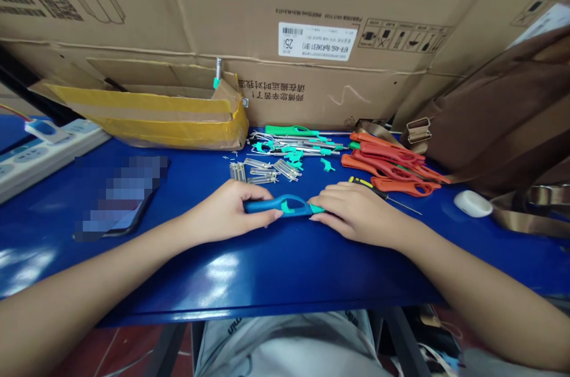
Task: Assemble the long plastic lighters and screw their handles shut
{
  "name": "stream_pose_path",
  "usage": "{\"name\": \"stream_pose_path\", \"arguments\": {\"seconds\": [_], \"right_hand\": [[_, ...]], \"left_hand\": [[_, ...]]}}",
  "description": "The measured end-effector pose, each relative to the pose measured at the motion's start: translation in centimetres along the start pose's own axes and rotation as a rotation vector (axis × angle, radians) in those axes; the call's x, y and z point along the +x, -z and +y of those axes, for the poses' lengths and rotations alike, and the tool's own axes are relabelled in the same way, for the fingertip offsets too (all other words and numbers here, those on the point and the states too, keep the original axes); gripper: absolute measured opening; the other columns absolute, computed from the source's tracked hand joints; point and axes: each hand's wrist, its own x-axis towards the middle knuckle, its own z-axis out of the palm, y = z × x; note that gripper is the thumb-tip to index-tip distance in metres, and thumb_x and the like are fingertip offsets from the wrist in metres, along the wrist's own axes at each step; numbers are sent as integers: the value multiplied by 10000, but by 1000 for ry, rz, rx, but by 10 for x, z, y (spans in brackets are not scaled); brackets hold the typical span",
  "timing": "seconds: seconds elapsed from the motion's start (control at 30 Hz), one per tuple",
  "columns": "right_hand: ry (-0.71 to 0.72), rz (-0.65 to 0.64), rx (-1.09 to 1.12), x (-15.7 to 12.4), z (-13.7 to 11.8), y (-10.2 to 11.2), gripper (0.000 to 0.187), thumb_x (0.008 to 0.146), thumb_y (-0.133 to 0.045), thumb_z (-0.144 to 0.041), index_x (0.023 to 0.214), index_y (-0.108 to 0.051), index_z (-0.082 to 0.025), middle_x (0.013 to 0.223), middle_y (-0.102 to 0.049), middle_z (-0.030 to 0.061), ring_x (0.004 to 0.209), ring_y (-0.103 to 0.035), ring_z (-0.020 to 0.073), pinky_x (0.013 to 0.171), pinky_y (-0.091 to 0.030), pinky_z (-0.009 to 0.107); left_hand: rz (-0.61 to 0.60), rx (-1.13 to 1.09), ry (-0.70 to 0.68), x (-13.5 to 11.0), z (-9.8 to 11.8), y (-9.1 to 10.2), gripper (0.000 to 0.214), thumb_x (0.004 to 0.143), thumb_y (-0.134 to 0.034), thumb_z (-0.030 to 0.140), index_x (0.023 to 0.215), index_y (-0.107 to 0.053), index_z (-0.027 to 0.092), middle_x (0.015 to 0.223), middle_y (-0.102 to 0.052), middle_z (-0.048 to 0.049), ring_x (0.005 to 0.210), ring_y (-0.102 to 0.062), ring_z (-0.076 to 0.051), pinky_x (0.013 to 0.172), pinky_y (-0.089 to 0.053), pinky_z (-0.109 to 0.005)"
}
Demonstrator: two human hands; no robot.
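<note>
A blue long-neck lighter casing (294, 205) with a teal trigger lies level between my two hands, just above the blue table. My left hand (227, 208) is closed round its handle end, thumb along the near side. My right hand (356, 211) pinches the narrow front end, where a teal piece shows at the fingertips; the fingers hide the rest of that end. Beyond my left hand lie several clear lighter fuel tanks (262, 175). A screwdriver (367, 187) with a black and yellow handle rests just past my right hand.
Red-orange lighter casings (392, 163) are piled at the right, beside metal rods and teal parts (294, 145). A yellow-taped carton (178, 122), phone (129, 199) and power strip (53, 151) stand left. A white case (472, 203) and brown bag (499, 98) sit right. Large cardboard (222, 9) walls the back.
</note>
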Motion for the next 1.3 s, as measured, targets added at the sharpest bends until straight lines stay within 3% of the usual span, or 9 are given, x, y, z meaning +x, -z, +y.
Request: {"name": "stream_pose_path", "arguments": {"seconds": [0.3,0.43,0.57,0.73,1.0,1.13,1.3], "right_hand": [[-72,-65,-64,1,-1,1,291,1049,-412,-256,908,-645,-154,818,-676,69,755,-624,211,675,-393,311],[-45,-6,-31,1,0,-6,301,1057,-414,-271,922,-655,-150,813,-676,65,755,-623,205,668,-410,303],[25,85,-47,-1,0,-8,320,1063,-424,-286,957,-680,-125,819,-679,77,764,-608,211,696,-440,306],[39,103,-41,-1,-1,-8,314,1064,-429,-283,979,-683,-120,838,-686,84,775,-596,209,731,-456,308],[-110,-182,66,3,-4,-2,254,1047,-435,-296,903,-611,-183,859,-669,52,792,-613,195,698,-405,312],[-96,-233,77,-1,5,11,262,1040,-435,-297,835,-571,-207,837,-665,37,788,-617,191,701,-378,310],[-156,-251,37,-7,16,24,271,1023,-453,-293,782,-546,-210,795,-643,30,725,-580,186,711,-372,312]], "left_hand": [[32,-50,81,0,-1,-4,337,829,-719,476,748,-703,150,640,-540,54,628,-445,-96,577,-338,-204],[46,-77,109,-1,1,-8,327,820,-728,467,754,-725,147,639,-579,47,626,-459,-98,575,-339,-207],[-21,-175,175,1,4,-6,343,813,-736,465,684,-714,147,625,-644,33,600,-501,-96,577,-365,-206],[-63,-227,213,3,2,-5,336,813,-739,451,661,-714,153,619,-659,28,579,-504,-87,567,-368,-199],[-49,-97,141,4,-6,-3,344,813,-740,493,756,-692,157,575,-560,53,510,-484,-82,479,-353,-182],[-65,-158,218,4,-8,10,365,845,-710,525,917,-720,168,585,-596,47,467,-534,-92,451,-418,-184],[-99,-274,272,6,-14,19,394,915,-630,538,874,-687,150,548,-601,31,470,-559,-103,485,-490,-205]]}}
